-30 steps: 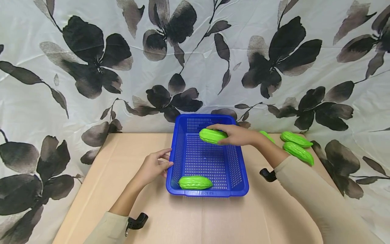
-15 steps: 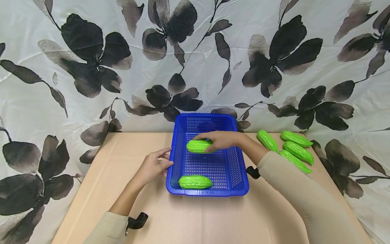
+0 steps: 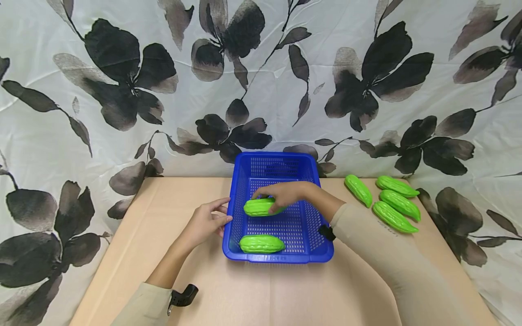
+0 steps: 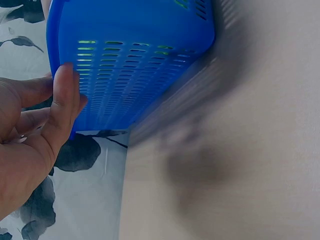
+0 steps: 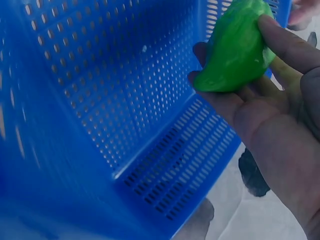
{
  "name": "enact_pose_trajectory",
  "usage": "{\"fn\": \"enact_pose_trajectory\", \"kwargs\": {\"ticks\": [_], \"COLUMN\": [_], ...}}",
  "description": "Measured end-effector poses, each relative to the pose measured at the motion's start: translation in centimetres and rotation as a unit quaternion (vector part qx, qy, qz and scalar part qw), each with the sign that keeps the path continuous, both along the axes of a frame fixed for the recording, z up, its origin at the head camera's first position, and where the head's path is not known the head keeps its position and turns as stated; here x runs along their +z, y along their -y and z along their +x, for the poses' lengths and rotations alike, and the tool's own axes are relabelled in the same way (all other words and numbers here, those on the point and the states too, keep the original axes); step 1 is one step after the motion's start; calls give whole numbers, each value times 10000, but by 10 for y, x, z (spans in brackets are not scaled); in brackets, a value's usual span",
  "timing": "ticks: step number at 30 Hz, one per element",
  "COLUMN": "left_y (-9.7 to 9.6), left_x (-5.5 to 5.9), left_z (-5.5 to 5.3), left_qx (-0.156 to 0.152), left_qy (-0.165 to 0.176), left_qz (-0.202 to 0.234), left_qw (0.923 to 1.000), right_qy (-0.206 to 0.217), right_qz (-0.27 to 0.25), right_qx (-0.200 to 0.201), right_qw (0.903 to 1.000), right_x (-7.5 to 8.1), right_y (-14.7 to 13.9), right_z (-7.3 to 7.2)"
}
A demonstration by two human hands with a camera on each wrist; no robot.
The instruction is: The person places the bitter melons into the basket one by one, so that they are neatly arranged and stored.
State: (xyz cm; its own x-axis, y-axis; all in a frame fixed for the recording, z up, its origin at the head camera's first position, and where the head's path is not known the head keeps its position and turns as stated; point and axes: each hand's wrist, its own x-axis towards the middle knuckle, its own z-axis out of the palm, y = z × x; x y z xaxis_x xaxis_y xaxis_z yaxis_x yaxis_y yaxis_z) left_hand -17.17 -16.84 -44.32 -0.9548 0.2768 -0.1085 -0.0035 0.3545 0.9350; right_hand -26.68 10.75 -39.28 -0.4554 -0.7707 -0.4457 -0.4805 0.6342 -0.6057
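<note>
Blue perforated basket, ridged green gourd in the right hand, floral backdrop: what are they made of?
Blue rectangular perforated basket: probably moulded plastic, satin; uniform colour, regular slots.
Ridged bright-green gourd in the right hand: likely plastic or similar, glossy; even colour, highlights. Solid or hollow, can't tell.
White backdrop with dark flowers: seems thin fabric, faint sheen; creases. Plastic sheeting possible.

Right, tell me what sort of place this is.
Probably a makeshift indoor tabletop setup for recording hand work, though the wider room is out of view. A floral cloth hangs behind the tan table, and wrist-worn black devices look like small cameras.
</note>
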Motion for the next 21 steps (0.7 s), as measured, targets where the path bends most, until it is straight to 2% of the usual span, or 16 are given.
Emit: {"fn": "enact_pose_trajectory", "kwargs": {"ticks": [13, 21], "left_y": [-1, 0], "left_x": [2, 2], "left_z": [-1, -1], "left_qx": [45, 14], "left_qy": [35, 3], "left_qz": [-42, 42], "left_qw": [10000, 10000], "right_qy": [22, 32], "right_qz": [473, 672], "right_qx": [195, 153], "right_qw": [9987, 9976], "right_x": [-19, -26], "right_y": [13, 15], "right_z": [4, 10]}}
